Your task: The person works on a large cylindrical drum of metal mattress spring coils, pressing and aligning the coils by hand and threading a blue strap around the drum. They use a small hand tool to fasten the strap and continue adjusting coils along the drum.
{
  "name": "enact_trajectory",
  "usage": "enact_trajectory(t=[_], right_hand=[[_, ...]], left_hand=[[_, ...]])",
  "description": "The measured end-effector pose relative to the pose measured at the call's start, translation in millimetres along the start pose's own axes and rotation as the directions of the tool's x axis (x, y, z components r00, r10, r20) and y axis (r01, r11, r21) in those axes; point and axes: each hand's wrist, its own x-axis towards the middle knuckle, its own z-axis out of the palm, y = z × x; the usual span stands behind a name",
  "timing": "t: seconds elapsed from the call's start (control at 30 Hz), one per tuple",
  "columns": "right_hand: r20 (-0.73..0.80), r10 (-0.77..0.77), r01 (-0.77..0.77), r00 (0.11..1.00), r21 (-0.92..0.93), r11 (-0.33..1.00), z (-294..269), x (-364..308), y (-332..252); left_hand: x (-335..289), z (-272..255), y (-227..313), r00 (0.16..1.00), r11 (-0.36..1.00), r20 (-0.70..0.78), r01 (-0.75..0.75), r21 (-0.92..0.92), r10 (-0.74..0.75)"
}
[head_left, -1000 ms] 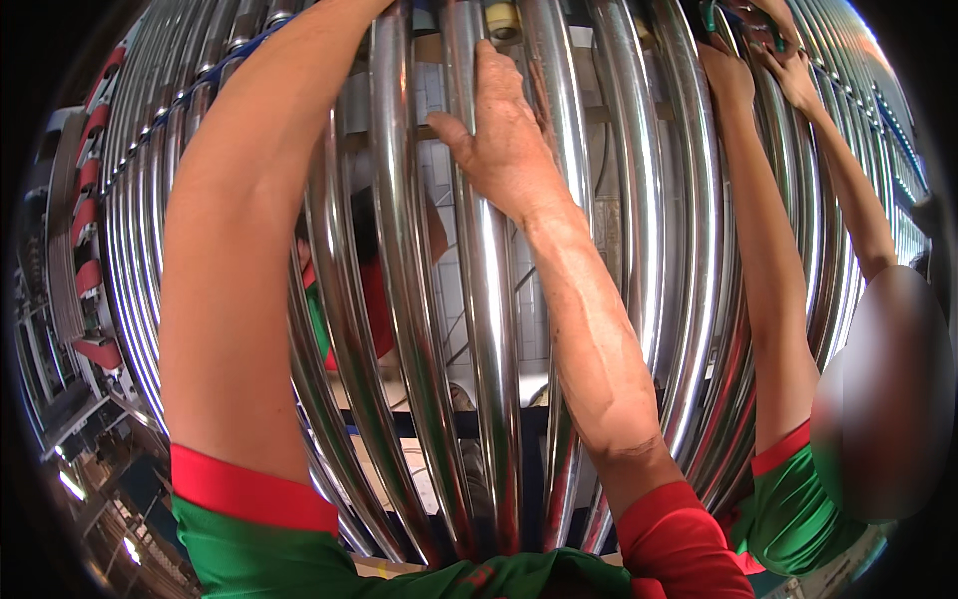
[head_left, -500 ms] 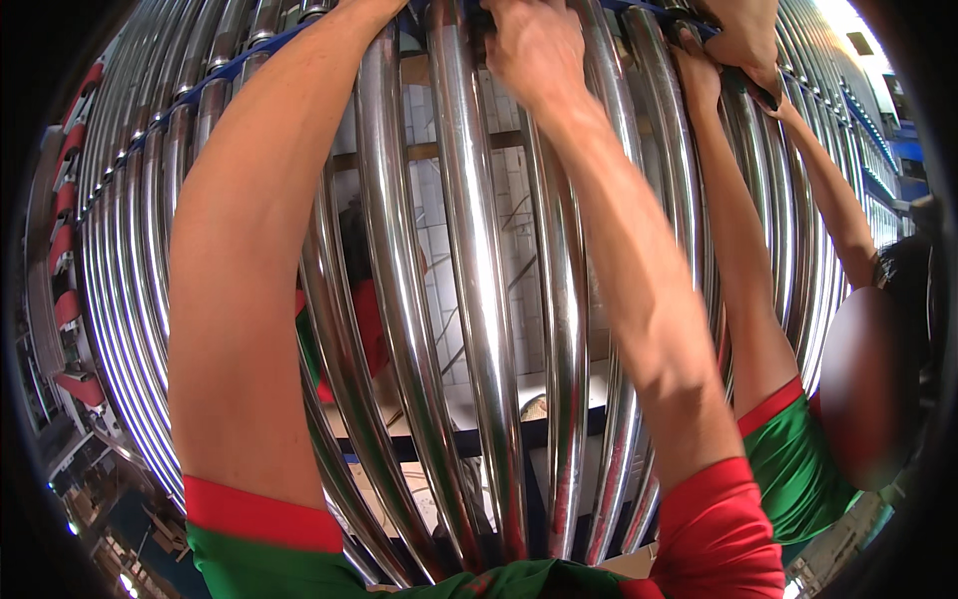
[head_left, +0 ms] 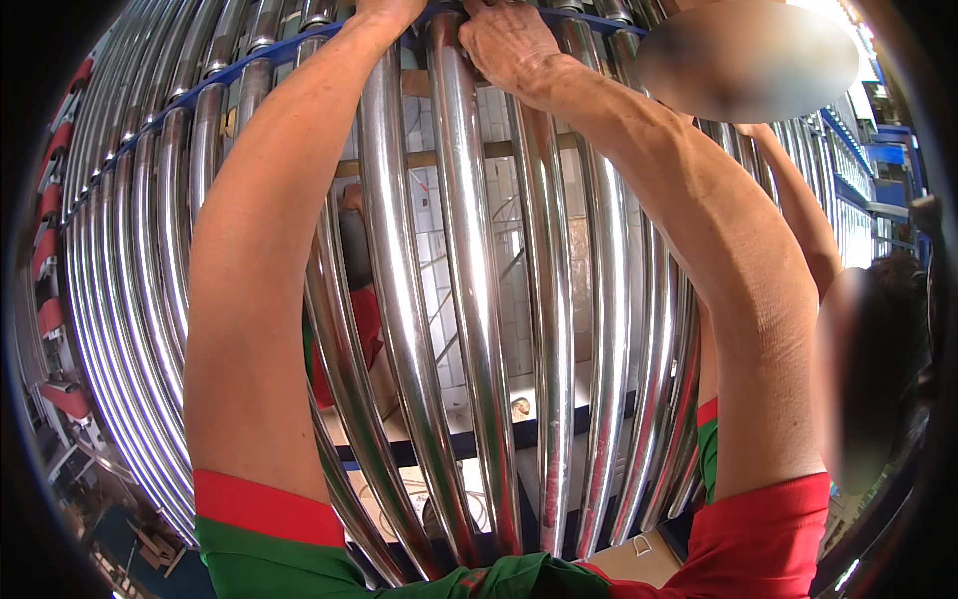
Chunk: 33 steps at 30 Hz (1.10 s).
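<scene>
Both my arms reach forward over a row of shiny metal rollers (head_left: pixel 479 280). At the top edge is my left hand (head_left: pixel 391 12), beside the far end of a roller, its fingers cut off by the frame. My right hand (head_left: pixel 511 45) bends over the far end of the middle roller (head_left: pixel 447 60), close to the blue rail (head_left: pixel 289 42). Its fingers are curled, and whatever they grip is hidden beneath the hand.
More rollers (head_left: pixel 125 299) run along the left. Through the gaps show a pale tiled floor (head_left: pixel 509 319) and a person in red and green (head_left: pixel 364 329) underneath. On the right, a co-worker's arm (head_left: pixel 798 200) reaches over the rollers. Blue framework (head_left: pixel 893 155) stands beyond.
My right hand has shifted slightly left, and my right elbow has swung outward to the right. My left arm stays nearly in place. The co-worker's nearer arm is now mostly hidden behind mine.
</scene>
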Motion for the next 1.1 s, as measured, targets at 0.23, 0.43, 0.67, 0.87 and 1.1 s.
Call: enact_trajectory(t=[0.23,0.43,0.67,0.87,1.1], right_hand=[[-0.029,0.034,-0.032,0.999,0.065,0.997,-6.4,-5.8,1.5],[-0.065,0.128,-0.12,0.99,0.116,0.986,-3.7,-15.4,0.8],[-0.12,0.337,-0.293,0.934,0.287,0.912,-9.1,-15.3,-0.2],[-0.071,0.348,-0.313,0.935,0.295,0.903,-10.5,-16.7,0.5],[-0.157,0.331,-0.242,0.93,0.416,0.877,-5.6,-16.5,2.1]], left_hand=[[-3.2,-15.4,7.7,0.999,0.99,-0.008,-0.043,-0.131,0.043],[19.3,-69.4,21.7,0.955,0.979,-0.238,-0.195,-0.055,0.177],[60.0,-78.6,54.7,0.864,0.953,-0.449,-0.293,-0.08,0.228],[31.1,-33.6,55.8,0.846,0.871,-0.29,-0.485,-0.07,0.448],[-1.5,-72.5,51.0,0.915,0.925,0.15,-0.38,0.012,0.374]])
